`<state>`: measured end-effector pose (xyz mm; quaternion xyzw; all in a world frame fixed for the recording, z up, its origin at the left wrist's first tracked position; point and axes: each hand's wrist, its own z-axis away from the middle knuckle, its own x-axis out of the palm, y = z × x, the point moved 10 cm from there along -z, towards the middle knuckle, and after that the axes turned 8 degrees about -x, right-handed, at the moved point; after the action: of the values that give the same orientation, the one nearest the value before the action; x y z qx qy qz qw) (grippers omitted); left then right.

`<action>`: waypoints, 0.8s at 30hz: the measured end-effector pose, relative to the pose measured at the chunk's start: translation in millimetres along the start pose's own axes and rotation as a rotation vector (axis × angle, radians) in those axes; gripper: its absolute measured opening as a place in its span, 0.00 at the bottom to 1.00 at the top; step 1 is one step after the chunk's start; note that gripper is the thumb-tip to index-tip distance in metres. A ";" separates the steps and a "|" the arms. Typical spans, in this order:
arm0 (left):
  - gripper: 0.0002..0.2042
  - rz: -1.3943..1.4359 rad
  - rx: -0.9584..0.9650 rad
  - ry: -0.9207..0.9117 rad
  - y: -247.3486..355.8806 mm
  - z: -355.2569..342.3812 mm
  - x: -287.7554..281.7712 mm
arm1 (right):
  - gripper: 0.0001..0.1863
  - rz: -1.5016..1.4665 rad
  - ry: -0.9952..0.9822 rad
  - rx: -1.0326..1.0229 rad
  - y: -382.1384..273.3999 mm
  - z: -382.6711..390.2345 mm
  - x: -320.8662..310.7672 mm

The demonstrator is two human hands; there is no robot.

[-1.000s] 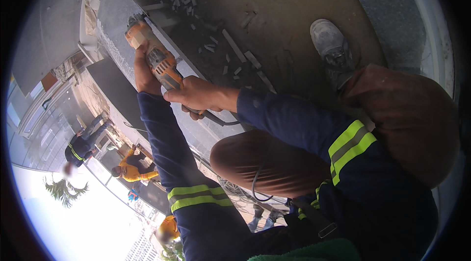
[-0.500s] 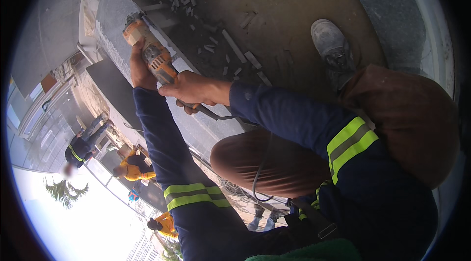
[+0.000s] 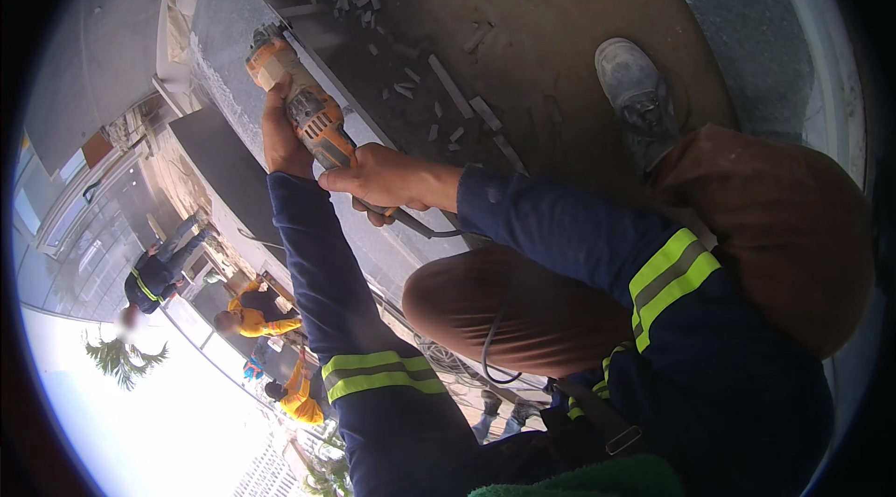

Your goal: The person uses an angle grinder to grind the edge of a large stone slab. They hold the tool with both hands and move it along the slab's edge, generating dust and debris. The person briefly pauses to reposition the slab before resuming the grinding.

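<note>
An orange and black angle grinder (image 3: 322, 124) lies along the top of a long grey slab (image 3: 229, 16), its head toward the far left. My left hand (image 3: 286, 135) is closed around the front of its body, just behind the head. Farther back, my right hand (image 3: 397, 178) grips the rear end, where a black cord (image 3: 434, 231) comes out. The disc is hidden under the tool's head, so I cannot tell whether it touches the slab. Pale dust coats the slab's surface near the head.
Broken grey strips (image 3: 451, 86) litter the brown floor beyond the slab. My dusty shoe (image 3: 635, 86) stands at the right. At the left are a dark panel (image 3: 219, 161), a person in dark clothing (image 3: 154, 273) and people in yellow (image 3: 252, 318). The cord loops by my knee.
Both hands have shifted slightly to the right and toward me with the grinder, keeping their grip. A person in yellow in the background has changed posture.
</note>
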<state>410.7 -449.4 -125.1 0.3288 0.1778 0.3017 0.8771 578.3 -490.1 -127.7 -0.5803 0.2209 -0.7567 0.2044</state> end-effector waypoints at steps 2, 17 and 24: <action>0.21 -0.002 -0.003 0.009 2.1 -0.8 -1.2 | 0.26 -0.003 0.002 0.000 -2.4 -3.1 0.9; 0.20 -0.030 -0.019 0.000 4.5 -4.8 -4.6 | 0.25 -0.073 -0.010 0.009 -1.3 -9.3 4.5; 0.21 -0.029 -0.016 0.029 -1.0 13.1 3.7 | 0.25 -0.029 -0.016 0.014 1.5 7.4 6.3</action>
<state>420.5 -453.8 -116.8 0.3146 0.1926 0.2948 0.8815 584.0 -495.7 -121.9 -0.5881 0.2055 -0.7564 0.1995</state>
